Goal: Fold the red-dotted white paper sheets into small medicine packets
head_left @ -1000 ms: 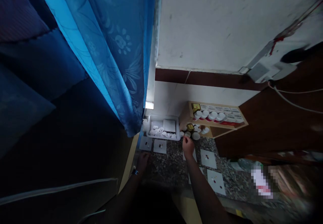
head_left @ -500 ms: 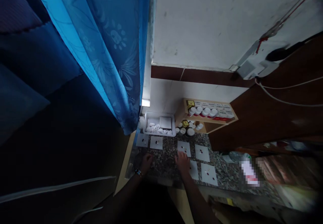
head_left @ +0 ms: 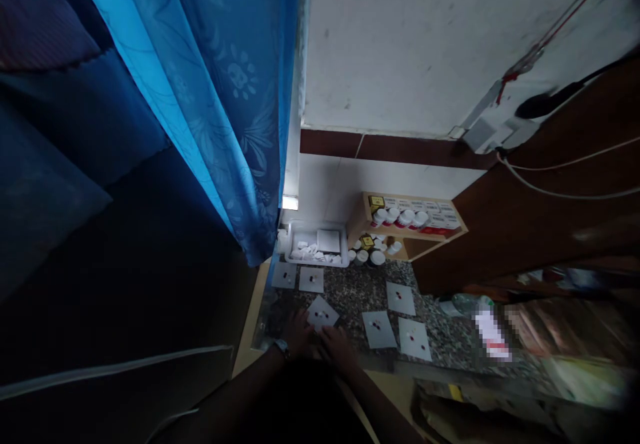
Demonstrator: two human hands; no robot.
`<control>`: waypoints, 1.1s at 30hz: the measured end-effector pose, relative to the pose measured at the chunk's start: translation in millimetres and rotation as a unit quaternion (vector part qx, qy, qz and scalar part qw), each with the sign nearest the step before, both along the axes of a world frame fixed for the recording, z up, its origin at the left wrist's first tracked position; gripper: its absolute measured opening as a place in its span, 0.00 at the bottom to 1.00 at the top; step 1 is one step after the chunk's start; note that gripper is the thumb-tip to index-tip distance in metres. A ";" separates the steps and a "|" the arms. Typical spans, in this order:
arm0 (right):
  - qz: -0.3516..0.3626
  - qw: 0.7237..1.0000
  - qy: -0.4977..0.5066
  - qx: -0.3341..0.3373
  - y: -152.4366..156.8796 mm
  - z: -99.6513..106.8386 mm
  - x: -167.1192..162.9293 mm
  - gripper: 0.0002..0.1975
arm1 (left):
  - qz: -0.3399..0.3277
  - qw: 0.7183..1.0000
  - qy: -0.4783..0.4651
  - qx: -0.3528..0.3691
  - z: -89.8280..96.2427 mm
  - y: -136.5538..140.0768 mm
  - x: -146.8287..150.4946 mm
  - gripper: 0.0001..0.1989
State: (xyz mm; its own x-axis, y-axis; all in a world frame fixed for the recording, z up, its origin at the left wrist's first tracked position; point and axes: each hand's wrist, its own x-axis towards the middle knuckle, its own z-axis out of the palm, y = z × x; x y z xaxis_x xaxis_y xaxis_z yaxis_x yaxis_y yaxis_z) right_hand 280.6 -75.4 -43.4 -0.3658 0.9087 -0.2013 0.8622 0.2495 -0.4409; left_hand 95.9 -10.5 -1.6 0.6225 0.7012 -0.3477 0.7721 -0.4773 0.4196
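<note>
A white paper square [head_left: 323,308] lies turned cornerwise on the counter, with a few small dark and pale pills on it. At its left corner is my left hand [head_left: 299,332], fingers apart, the fingertips touching or very near the paper. My right hand [head_left: 339,347] rests at its lower edge with fingers spread, fingertips against the paper. Dim light hides whether either hand pinches the edge. To the right lie more paper squares with pills: one nearby [head_left: 380,332], another above [head_left: 401,297] and a third [head_left: 415,339]. Two further squares [head_left: 284,275] [head_left: 311,279] lie at the upper left.
A white plastic tray [head_left: 345,247] holds folded white packets and a stack of paper. Beside it, a wooden shelf [head_left: 415,247] carries several white-capped bottles and boxes. A blue curtain [head_left: 240,117] hangs at left. A clear plastic bottle [head_left: 467,304] lies on the granite counter at right.
My right hand has moved left with one pill-bearing paper, now turned cornerwise before me. My left hand has come to its left corner. One right-hand paper sits farther left.
</note>
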 end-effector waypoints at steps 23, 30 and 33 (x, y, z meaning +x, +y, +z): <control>-0.084 0.996 0.013 0.002 61.3 15.5 -29.5 0.17 | -0.005 0.994 0.038 -0.100 -1.4 -2.9 -3.9 0.29; 0.032 0.999 -0.035 0.004 50.4 11.7 -21.9 0.17 | -0.022 0.995 0.048 -0.082 6.9 -3.8 -4.0 0.24; 0.024 0.999 -0.025 0.017 49.5 7.0 -18.2 0.19 | -0.022 0.994 0.064 -0.084 3.7 -2.9 -3.2 0.24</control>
State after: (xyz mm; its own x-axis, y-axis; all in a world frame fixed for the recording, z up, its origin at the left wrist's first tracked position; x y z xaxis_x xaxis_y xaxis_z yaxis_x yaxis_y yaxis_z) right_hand 262.3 -25.9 -36.4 -0.3997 0.8967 -0.1901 0.8696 0.3053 -0.3880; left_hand 92.7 -13.4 2.1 0.5936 0.5999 -0.5364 0.8047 -0.4423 0.3959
